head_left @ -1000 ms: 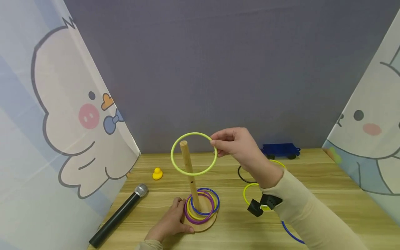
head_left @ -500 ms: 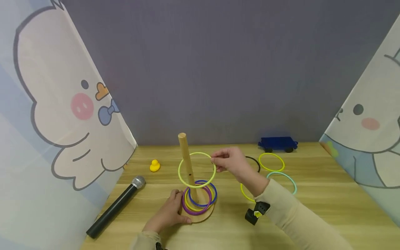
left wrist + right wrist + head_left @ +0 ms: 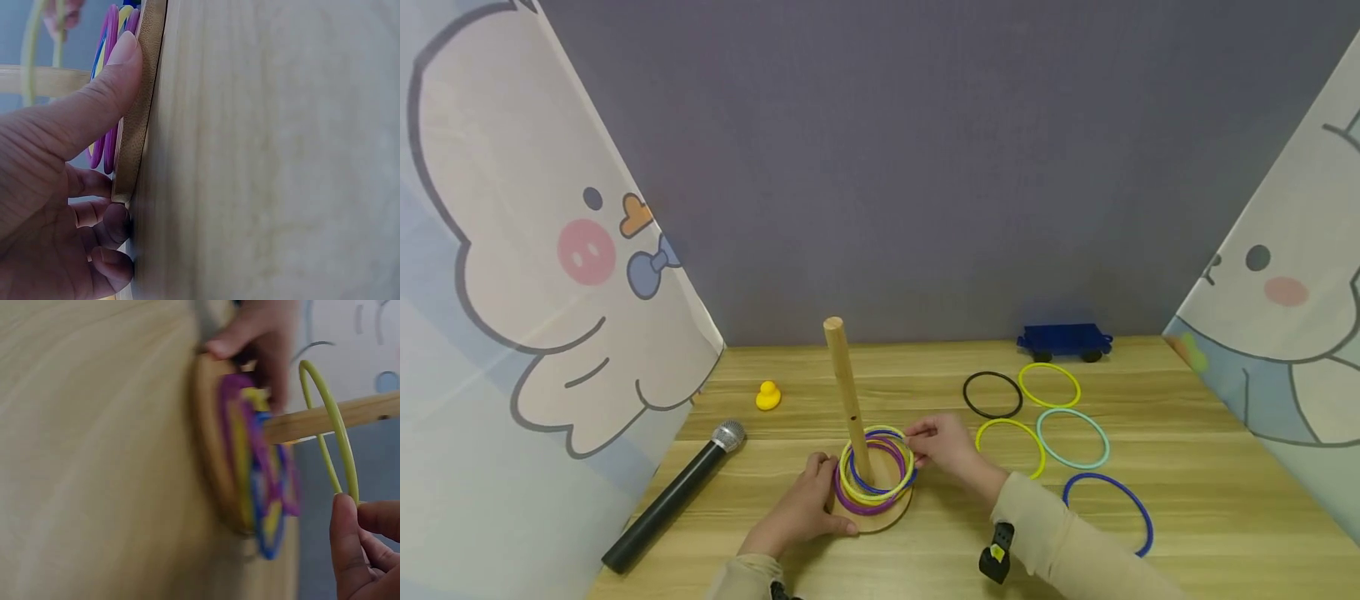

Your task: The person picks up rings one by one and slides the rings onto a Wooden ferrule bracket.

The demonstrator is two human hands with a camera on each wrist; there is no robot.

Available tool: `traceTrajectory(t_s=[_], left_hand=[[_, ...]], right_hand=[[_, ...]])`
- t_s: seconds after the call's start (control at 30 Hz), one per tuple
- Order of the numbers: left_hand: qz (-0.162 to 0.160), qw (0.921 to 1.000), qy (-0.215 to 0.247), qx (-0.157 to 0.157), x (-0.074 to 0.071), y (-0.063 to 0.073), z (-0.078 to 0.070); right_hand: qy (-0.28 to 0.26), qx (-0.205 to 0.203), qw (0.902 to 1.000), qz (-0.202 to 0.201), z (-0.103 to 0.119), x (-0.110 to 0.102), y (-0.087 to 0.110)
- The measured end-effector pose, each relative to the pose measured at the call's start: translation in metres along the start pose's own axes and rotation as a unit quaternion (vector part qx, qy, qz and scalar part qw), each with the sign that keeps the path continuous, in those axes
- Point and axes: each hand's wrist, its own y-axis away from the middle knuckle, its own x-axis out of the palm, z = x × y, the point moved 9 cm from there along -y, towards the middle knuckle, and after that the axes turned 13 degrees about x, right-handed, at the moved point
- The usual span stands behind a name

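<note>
My left hand (image 3: 797, 508) grips the round base (image 3: 886, 525) of a wooden ring-toss stand, thumb on top at the near rim and fingers around its left edge. From the base rises a wooden peg (image 3: 842, 371). Purple rings (image 3: 110, 147), yellow and blue ones lie loosely stacked around the peg's foot. Between thumb and fingertips my right hand (image 3: 946, 446) pinches a yellow-green ring (image 3: 339, 419). That ring encircles the peg, and the right wrist view shows it apart from the stack, a little above it.
Right of the stand lie a black ring (image 3: 966, 402), yellow rings (image 3: 1079, 387), a mint ring (image 3: 1107, 446) and a blue ring (image 3: 1147, 521). A blue toy wagon (image 3: 1066, 340) stands behind them. Leftward are a yellow rubber duck (image 3: 768, 397) and a black microphone (image 3: 673, 496). Fabric walls border the table.
My right hand has lowered the yellow-green ring from the peg's top down along it, close over the stacked rings. The left hand stays on the base. The head view has shifted slightly.
</note>
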Motion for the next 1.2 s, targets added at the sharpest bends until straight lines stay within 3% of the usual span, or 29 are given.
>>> traceTrajectory(t_s=[0.27, 0.47, 0.6, 0.87, 1.1, 1.2], left_hand=[[-0.002, 0.9999, -0.007, 0.008, -0.001, 0.001, -0.001], [0.001, 0.9999, -0.006, 0.009, 0.001, 0.001, -0.008], [0.001, 1.0, -0.003, 0.003, 0.0, 0.001, -0.008], [0.009, 0.9999, -0.007, -0.006, 0.001, 0.003, -0.003], [0.01, 0.9999, -0.007, 0.001, 0.001, 0.003, -0.007], [0.008, 1.0, -0.003, 0.003, 0.0, 0.003, -0.009]], right_hand=[[0.004, -0.023, 0.9994, -0.026, -0.02, 0.013, -0.008], [0.063, -0.057, 0.9941, -0.068, -0.017, 0.003, -0.003], [0.063, -0.06, 0.9935, -0.072, -0.016, -0.008, 0.003], [0.051, -0.055, 0.995, -0.066, -0.024, -0.061, 0.029], [0.064, -0.02, 0.9962, -0.056, -0.051, -0.12, 0.056], [0.081, 0.008, 0.9936, -0.078, -0.066, -0.146, 0.067]])
